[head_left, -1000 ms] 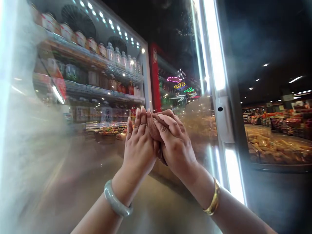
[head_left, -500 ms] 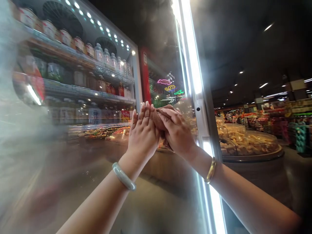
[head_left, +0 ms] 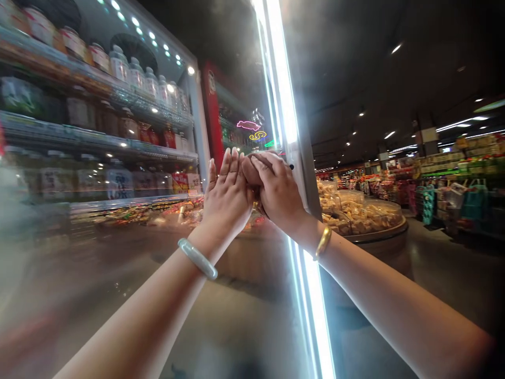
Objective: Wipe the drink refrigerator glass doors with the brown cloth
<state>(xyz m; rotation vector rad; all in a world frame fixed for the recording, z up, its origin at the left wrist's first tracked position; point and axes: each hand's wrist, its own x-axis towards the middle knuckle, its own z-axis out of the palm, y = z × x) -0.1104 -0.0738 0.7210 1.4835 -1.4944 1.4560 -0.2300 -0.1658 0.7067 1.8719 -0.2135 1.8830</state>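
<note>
- Left hand: fingers straight, held together, pointing up, palm flat against the glass door. Released, nothing grasped.
- Right hand: fingers curled over a brownish rounded object, pressing it on the glass at the door's lit edge. Clenched on it.
- The two hands touch side by side; the object sits between the left fingertips and the right knuckles, at the top of the pair.
- Can't tell what the object is: mostly covered by the right hand, only a small patch shows.
- Pale bangle on the left wrist, gold bangle on the right.
- Door glass is fogged and reflective low down and to the left; contents there are smeared out.
- Behind the glass: shelves with rows of jars and bottles, labels unreadable.
- Bright light strip runs down the door edge, continuing below the right wrist.
- Neon signs show in the glass, shapes unclear.
- Right of the door: dark shop floor, round display bin heaped with pale packaged goods, more stocked racks further back, ceiling spotlights.
</note>
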